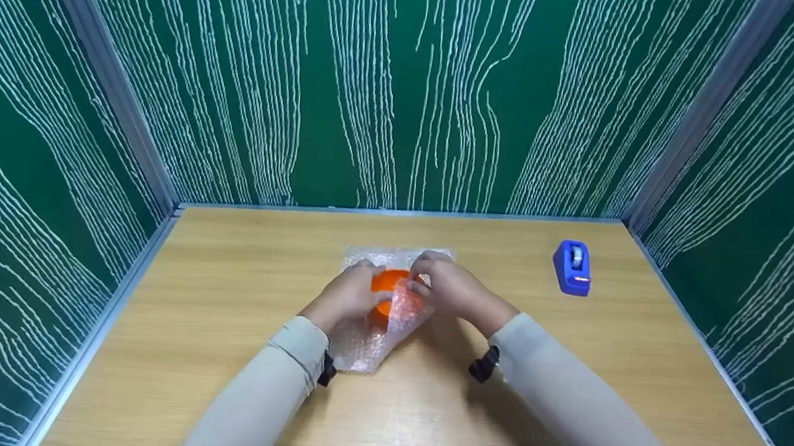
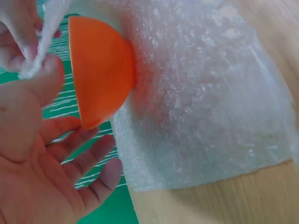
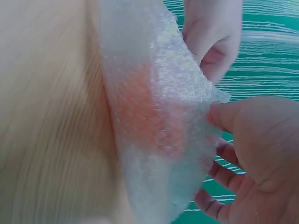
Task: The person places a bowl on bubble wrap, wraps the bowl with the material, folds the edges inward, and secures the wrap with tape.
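An orange bowl (image 1: 381, 316) sits upright on a sheet of bubble wrap (image 2: 201, 93), part of which is lifted over its right side. My left hand (image 1: 350, 295) is at the bowl's left and top, its fingers (image 2: 100, 154) loosely spread near the rim and its thumb close to the lifted wrap edge. With thumb and fingers, my right hand (image 1: 453, 287) pinches that edge. Through the folded wrap in the right wrist view, the bowl (image 3: 140, 112) shows as a blurred orange shape beside the right hand (image 3: 261, 158).
A blue tape dispenser (image 1: 572, 267) stands at the back right of the wooden table (image 1: 217, 271). Green panels (image 1: 453, 97) with white wavy lines enclose the back and sides, joined by grey metal posts (image 1: 105, 71).
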{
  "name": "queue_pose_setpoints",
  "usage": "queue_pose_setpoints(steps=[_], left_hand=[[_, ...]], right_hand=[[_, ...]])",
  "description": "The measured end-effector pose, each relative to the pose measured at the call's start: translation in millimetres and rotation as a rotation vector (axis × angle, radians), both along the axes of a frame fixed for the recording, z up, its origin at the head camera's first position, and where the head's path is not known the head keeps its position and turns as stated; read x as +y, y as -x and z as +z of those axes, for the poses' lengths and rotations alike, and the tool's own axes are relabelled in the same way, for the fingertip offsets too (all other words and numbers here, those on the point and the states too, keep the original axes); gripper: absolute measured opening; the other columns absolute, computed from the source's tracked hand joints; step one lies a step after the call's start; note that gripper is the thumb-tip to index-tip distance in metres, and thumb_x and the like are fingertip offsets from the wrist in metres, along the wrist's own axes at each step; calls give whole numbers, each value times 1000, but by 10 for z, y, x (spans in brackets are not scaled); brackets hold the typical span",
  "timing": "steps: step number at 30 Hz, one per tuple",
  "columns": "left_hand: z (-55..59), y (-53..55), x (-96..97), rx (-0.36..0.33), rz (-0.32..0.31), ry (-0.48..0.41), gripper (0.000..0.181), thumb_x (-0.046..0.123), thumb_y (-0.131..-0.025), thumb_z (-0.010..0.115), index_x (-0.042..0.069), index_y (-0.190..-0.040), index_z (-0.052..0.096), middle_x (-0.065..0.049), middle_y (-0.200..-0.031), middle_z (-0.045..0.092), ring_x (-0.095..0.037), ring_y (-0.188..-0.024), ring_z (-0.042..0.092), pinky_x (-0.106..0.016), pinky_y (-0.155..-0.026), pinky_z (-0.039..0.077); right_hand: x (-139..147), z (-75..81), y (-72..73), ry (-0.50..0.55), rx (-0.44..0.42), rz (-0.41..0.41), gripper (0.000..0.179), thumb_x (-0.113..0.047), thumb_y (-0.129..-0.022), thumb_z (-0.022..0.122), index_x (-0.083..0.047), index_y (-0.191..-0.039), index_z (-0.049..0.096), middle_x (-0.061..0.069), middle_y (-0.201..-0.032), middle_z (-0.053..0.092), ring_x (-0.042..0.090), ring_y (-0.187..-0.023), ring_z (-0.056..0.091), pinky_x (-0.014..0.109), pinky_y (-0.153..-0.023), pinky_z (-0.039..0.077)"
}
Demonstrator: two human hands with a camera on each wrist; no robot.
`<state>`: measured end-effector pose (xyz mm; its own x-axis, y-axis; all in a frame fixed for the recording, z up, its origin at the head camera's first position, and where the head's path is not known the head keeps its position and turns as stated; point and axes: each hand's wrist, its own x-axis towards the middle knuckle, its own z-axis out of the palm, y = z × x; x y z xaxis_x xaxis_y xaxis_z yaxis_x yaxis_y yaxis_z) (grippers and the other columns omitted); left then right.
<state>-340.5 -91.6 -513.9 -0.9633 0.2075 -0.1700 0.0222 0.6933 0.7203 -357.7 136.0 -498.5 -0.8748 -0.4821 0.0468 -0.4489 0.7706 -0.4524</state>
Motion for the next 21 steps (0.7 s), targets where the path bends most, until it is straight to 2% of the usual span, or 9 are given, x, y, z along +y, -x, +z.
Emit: queue_pose_setpoints(steps=[2,4,8,10,16,17,21], left_hand=[[15,13,22,6,13,2,57,28,-112,74,13,-165,60,-14,-173,52,-37,-152,58,-52,-130,50],[25,24,44,19,24,1,54,27,-114,70,14,-166,59,-13,-176,49,-36,-158,54,-53,-131,48],[33,53,73,74,-3,6,46,29,-119,61,11,-161,64,-13,-161,60,-33,-153,59,-53,-132,47],[31,60,70,71,-3,-10,45,32,-120,58,11,-159,65,-12,-157,62,-32,-151,60,-53,-133,47],[-40,150,45,32,9,-67,38,30,-117,65,11,-148,73,-11,-149,63,-32,-143,61,-52,-130,50],[-192,276,16,43,0,-82,37,32,-116,67,11,-146,75,-10,-147,63,-29,-140,62,-48,-129,52],[-236,351,42,33,56,-86,28,28,-114,71,13,-137,78,-9,-147,60,-29,-141,60,-47,-128,53]], right_hand=[[-42,-27,50,10,2,-9,16,-25,-109,79,-13,-118,82,10,-135,70,39,-131,70,49,-121,59],[-74,-51,94,29,4,-21,15,-26,-109,80,-13,-116,83,11,-138,69,38,-133,69,49,-122,58],[-130,-81,172,55,26,-27,14,-26,-109,80,-12,-112,84,12,-140,70,36,-136,68,49,-123,57],[-153,-91,203,62,27,-29,15,-26,-109,79,-13,-111,84,11,-140,70,35,-137,68,50,-123,57],[-186,-131,262,73,-24,-60,15,-28,-109,80,-14,-114,85,9,-140,70,33,-137,68,49,-124,57],[-189,-137,270,73,-36,-70,15,-28,-109,80,-15,-114,85,8,-140,70,33,-138,68,49,-124,56],[-195,-155,296,79,-93,-111,13,-29,-108,81,-19,-116,85,5,-141,69,32,-140,67,49,-125,55]])
